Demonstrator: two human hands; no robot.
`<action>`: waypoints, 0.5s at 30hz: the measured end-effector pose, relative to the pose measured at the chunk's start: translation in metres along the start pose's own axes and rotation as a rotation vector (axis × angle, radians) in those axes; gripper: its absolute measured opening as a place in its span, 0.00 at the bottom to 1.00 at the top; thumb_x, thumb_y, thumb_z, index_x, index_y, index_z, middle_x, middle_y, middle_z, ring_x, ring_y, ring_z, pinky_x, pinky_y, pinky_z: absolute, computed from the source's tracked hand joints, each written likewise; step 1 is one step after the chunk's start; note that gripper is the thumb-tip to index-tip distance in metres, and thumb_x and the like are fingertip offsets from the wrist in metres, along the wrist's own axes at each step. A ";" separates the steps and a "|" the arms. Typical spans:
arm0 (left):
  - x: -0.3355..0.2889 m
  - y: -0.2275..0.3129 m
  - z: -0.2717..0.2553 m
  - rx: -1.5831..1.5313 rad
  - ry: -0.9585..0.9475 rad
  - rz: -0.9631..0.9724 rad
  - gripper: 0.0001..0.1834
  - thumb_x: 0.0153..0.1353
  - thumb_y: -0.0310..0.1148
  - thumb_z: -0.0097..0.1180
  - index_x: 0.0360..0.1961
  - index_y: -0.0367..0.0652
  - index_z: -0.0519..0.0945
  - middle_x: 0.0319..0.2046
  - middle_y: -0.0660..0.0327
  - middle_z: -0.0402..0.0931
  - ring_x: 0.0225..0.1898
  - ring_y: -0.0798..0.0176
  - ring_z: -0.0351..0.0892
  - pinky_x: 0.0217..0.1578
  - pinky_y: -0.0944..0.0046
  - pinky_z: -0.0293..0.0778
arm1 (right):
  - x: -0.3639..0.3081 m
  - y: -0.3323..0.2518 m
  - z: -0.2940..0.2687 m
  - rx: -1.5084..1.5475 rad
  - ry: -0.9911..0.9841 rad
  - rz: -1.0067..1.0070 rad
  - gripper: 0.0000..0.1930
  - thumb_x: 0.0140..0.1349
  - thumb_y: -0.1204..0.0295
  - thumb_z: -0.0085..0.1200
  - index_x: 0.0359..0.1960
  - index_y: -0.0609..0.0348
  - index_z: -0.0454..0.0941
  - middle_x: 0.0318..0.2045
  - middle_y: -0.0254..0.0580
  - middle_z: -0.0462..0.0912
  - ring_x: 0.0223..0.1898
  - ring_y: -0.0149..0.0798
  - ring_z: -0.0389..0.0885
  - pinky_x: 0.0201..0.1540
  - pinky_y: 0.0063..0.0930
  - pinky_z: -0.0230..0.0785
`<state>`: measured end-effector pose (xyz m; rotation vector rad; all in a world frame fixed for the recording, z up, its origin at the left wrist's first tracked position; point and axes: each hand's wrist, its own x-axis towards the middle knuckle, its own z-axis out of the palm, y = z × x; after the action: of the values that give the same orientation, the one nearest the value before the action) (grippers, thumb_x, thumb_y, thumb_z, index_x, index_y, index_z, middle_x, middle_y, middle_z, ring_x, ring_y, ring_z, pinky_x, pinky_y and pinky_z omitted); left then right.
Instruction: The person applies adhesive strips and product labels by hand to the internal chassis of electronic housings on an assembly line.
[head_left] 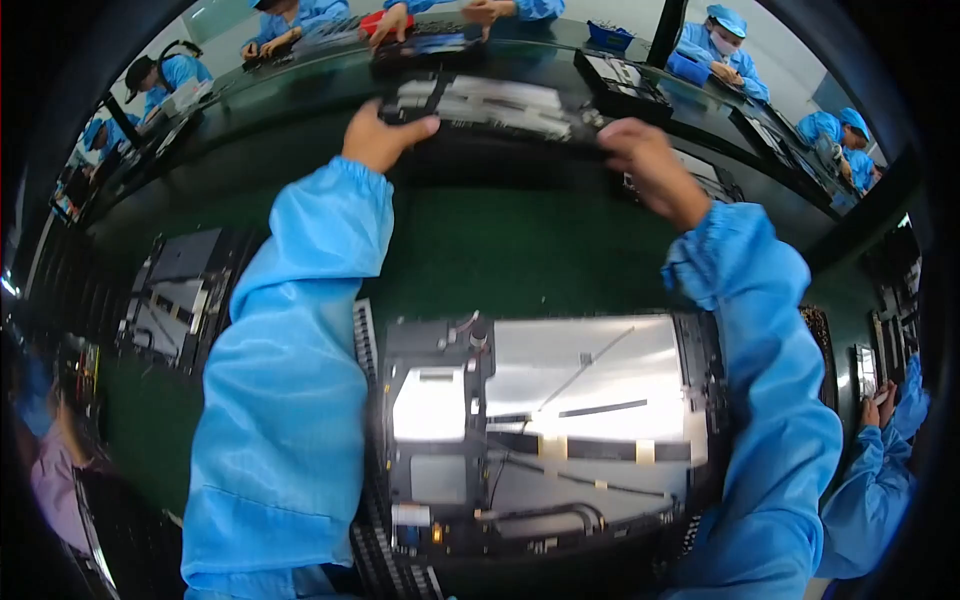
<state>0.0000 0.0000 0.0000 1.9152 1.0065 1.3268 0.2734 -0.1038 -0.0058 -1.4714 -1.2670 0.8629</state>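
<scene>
Both my arms, in blue sleeves, stretch forward over the bench. My left hand (pixel 383 138) grips the left end of a flat black electronic assembly (pixel 505 103) with silver plates, its thumb lying along the near edge. At the assembly's right end is my right hand (pixel 655 165), its fingers closed at the corner and somewhat smeared by motion. The assembly is blurred too, and its underside is dark. Close to me, between my forearms, lies an opened flat electronic unit (pixel 590 375) with a shiny metal plate, black frame, cables and yellowish tape pieces.
Another opened unit (pixel 180 300) lies left on the green bench mat (pixel 480 240). Further units (pixel 625 80) stand on the dark raised shelf beyond, near a blue bin (pixel 610 37). Several co-workers in blue sit opposite; a co-worker's arm (pixel 875 470) shows at right.
</scene>
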 end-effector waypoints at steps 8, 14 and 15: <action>-0.147 0.168 -0.078 -0.164 -0.097 0.029 0.38 0.43 0.36 0.65 0.53 0.33 0.62 0.42 0.51 0.71 0.43 0.60 0.73 0.47 0.66 0.68 | -0.210 -0.118 -0.028 0.036 -0.028 -0.138 0.08 0.58 0.70 0.47 0.36 0.60 0.71 0.41 0.41 0.73 0.45 0.32 0.69 0.50 0.26 0.59; -0.267 0.166 -0.067 -0.359 0.030 -0.117 0.44 0.40 0.34 0.68 0.55 0.35 0.55 0.45 0.54 0.63 0.45 0.64 0.67 0.47 0.66 0.66 | -0.305 -0.082 -0.017 0.184 -0.048 -0.064 0.05 0.57 0.74 0.46 0.33 0.61 0.67 0.50 0.47 0.68 0.48 0.32 0.65 0.54 0.27 0.51; -0.275 0.166 -0.065 -0.366 -0.003 -0.166 0.44 0.40 0.32 0.69 0.54 0.34 0.52 0.45 0.54 0.62 0.45 0.64 0.66 0.47 0.66 0.66 | -0.310 -0.075 -0.019 0.185 -0.025 -0.021 0.05 0.57 0.74 0.46 0.33 0.61 0.68 0.50 0.46 0.68 0.47 0.32 0.65 0.54 0.26 0.52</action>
<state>-0.0791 -0.3173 0.0186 1.5272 0.8327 1.3079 0.2058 -0.4115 0.0475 -1.3017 -1.1857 0.9608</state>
